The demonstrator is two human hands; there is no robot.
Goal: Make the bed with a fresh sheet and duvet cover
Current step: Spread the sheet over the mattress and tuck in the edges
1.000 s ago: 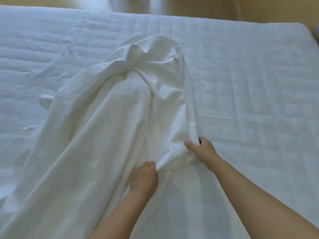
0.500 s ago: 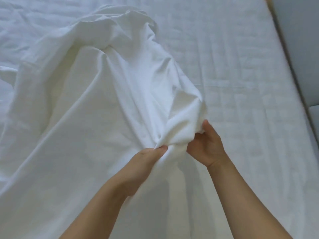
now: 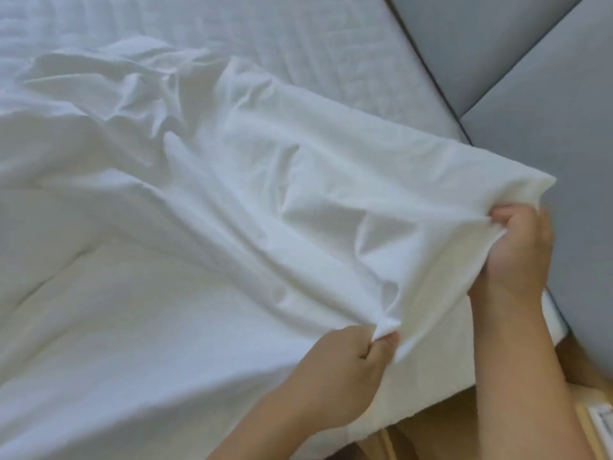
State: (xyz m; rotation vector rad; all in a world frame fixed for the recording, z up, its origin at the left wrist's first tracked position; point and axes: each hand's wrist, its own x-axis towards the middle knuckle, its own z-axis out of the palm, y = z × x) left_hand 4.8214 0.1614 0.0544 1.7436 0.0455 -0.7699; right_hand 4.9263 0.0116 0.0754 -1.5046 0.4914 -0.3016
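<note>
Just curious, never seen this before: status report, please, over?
Left hand pinching sheet edge; right hand gripping its corner. Sheet crumpled, not spread. Nothing seen in the way.

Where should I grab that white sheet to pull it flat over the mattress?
Take the sheet by its hem at the corner beside the grey padded panel, coming from the bed's near edge. There the right hand grips the corner and the left hand pinches the hem. The middle is bunched in folds, giving no straight line to pull.

Our left hand (image 3: pixel 345 363) and right hand (image 3: pixel 517 250) now grip farther apart; the sheet (image 3: pixel 265 200) beyond them lies flatter, its hump gone.
</note>
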